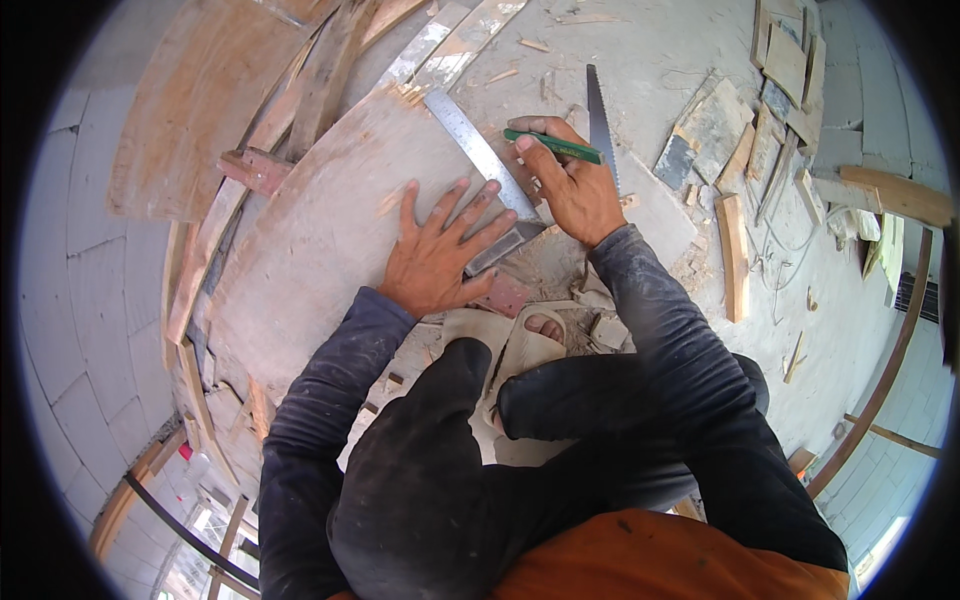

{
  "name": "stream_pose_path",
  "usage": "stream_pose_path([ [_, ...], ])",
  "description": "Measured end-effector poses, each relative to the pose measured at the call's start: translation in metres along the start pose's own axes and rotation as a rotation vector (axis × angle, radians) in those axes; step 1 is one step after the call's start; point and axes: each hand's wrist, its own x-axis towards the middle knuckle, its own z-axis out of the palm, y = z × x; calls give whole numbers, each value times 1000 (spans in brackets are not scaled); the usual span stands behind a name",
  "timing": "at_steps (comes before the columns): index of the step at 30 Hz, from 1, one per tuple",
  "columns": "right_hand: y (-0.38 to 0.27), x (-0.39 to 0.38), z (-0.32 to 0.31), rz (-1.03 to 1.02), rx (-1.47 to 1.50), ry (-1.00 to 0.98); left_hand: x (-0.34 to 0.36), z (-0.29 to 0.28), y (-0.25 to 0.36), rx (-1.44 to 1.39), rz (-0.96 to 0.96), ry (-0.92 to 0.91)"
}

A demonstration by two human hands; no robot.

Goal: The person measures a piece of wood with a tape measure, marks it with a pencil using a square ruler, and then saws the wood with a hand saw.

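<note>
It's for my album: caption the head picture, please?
Left hand spread against a metal square on a board, right hand holding a green pencil.

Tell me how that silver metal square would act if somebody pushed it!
The metal square would probably stay stiff, since its edges look straight. It may feel heavier at its thicker handle. Lying flat, it probably wouldn't roll.

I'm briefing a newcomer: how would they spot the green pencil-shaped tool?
Find the large pale board under the left hand. Farther right, the right hand pinches the green tool. Its colour sets it apart from the silver square and grey saw blade.
</note>
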Motion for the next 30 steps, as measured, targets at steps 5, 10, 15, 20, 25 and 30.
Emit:
stream_pose_path([
  [5, 12, 21, 6, -231, -128, 32, 0, 3, -1, -15, 2, -9],
  [10, 8, 27, 8, -193, -174, 25, -2, 5, -2, -6, 5, 0],
  [15, 7, 35, 7, -216, -249, 3, -2, 7, -1, 5, 13, 13],
  [20, 1, 30, -2, -254, -301, -71, -3, 7, -2, 8, 18, 23],
  [25, 0, 3, -21, -190, -427, -162, -1, 6, -2, 18, 15, 12],
  [30, 6, -25, -47, -202, -471, -257, -1, 6, -1, -3, 3, 2],
])
